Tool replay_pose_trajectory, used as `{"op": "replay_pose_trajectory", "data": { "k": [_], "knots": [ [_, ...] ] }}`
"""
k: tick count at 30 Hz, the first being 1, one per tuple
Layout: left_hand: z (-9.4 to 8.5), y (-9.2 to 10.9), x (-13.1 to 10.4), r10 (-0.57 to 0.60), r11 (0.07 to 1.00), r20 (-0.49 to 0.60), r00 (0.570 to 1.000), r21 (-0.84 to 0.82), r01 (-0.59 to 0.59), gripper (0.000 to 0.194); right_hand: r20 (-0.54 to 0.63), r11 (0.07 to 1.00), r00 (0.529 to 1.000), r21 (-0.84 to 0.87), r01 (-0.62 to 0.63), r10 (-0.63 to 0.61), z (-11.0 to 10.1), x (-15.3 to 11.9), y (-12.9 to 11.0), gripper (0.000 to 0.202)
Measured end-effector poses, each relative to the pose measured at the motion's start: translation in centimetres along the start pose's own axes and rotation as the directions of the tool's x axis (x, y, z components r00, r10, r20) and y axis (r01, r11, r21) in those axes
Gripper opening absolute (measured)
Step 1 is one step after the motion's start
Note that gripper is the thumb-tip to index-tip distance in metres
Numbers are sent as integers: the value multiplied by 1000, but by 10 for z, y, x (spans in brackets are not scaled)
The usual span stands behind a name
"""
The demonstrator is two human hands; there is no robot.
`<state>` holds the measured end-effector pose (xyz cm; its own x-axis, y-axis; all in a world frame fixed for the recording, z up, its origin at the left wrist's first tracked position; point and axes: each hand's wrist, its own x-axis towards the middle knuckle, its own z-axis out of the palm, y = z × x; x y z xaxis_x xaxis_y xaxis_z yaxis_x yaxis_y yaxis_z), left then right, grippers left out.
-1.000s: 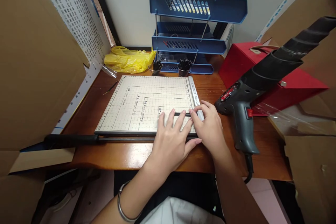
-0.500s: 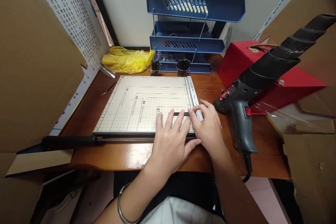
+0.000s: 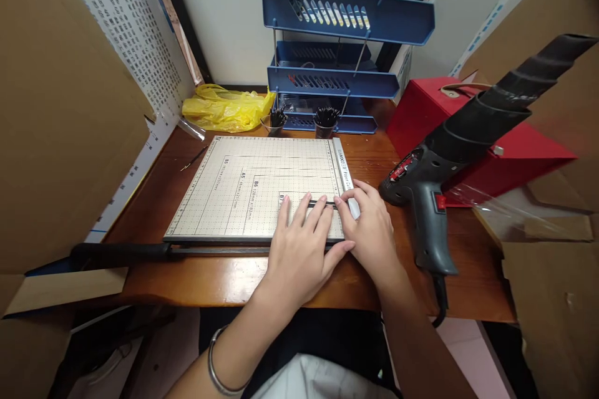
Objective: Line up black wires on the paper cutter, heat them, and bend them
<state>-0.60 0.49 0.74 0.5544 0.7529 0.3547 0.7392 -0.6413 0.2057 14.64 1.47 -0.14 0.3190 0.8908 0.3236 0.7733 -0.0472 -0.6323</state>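
A cream paper cutter [image 3: 219, 199] with printed grid lines lies on the wooden desk, its black-handled blade arm [image 3: 124, 250] down along the near edge. Thin black strips [image 3: 321, 204] rest crosswise near the board's right end. My left hand [image 3: 299, 255] lies flat over the near part of the board, fingers spread and fingertips at the strips. At the strips' right end, beside the cutter's metal rail [image 3: 343, 165], my right hand [image 3: 372, 224] has thumb and index finger pinched on them. My fingers cover part of the strips.
A black heat gun [image 3: 428, 181] stands at the right before a red box [image 3: 524, 137]. Two small cups [image 3: 324, 129] of thin black pieces stand behind the board, near a blue tiered rack [image 3: 332, 81] and a yellow plastic bag [image 3: 224, 107]. Cardboard [image 3: 60, 106] flanks the left.
Both hands have shifted slightly to the left, still at the same strips. The strips look a little less tightly bunched. The view has tilted a little.
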Motion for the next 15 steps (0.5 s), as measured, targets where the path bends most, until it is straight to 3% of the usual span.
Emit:
{"op": "replay_pose_trajectory", "data": {
  "k": [3,7,15],
  "knots": [
    [1,-1,6,2,1000,-24,1000,6,-2,62,12,1000,1000,5,-3,3,-1,0,0,16],
    [-1,-5,19,-19,1000,-54,998,-20,18,39,20,1000,1000,17,9,-9,-2,0,-1,15],
    [-3,-14,37,-120,961,-9,993,-251,114,20,23,1000,1000,5,2,-2,-2,0,-2,13]
  ]
}}
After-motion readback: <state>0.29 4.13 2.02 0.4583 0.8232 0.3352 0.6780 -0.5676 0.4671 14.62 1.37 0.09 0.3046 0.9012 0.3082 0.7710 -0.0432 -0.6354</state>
